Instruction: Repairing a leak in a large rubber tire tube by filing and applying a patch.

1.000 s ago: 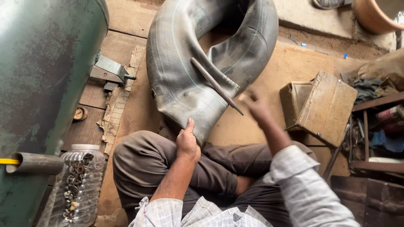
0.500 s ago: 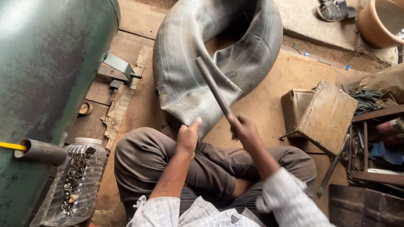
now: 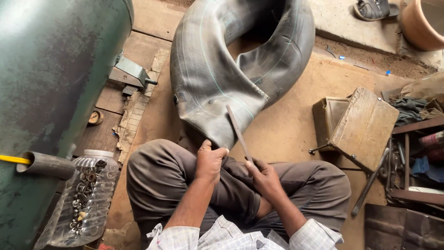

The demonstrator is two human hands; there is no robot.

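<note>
Since the earlier frame the right hand (image 3: 264,176) has dropped back from its raised swing toward the lap, and the thin rod (image 3: 238,132) it holds now lies low, its far end resting against the near edge of the inner tube (image 3: 217,69) rather than up across the tube's wall. The right hand is closed around the near end of the rod, fingers wrapped over it. The rod slants from the hand up and to the left. The left hand (image 3: 210,159) stays where it was, closed on the near lip of the tube, thumb up, pinching the folded rubber just left of the rod.

The inner tube is large, black and slack, lying on the brown floor board (image 3: 286,129) far of the person's crossed legs (image 3: 175,180), with its hollow facing right and far. To the left stands a big green metal tank (image 3: 55,78), a short pipe (image 3: 46,164) sticking out of it near the bottom. Just beside the pipe a clear plastic jar (image 3: 85,199) of washers and small metal parts lies tilted. To the right of the tube sits a worn wooden box (image 3: 358,125), with a cluttered rack (image 3: 416,153) further right. At the far right, a sandal (image 3: 372,9) and a clay-coloured pot (image 3: 423,25) stand on the concrete.
</note>
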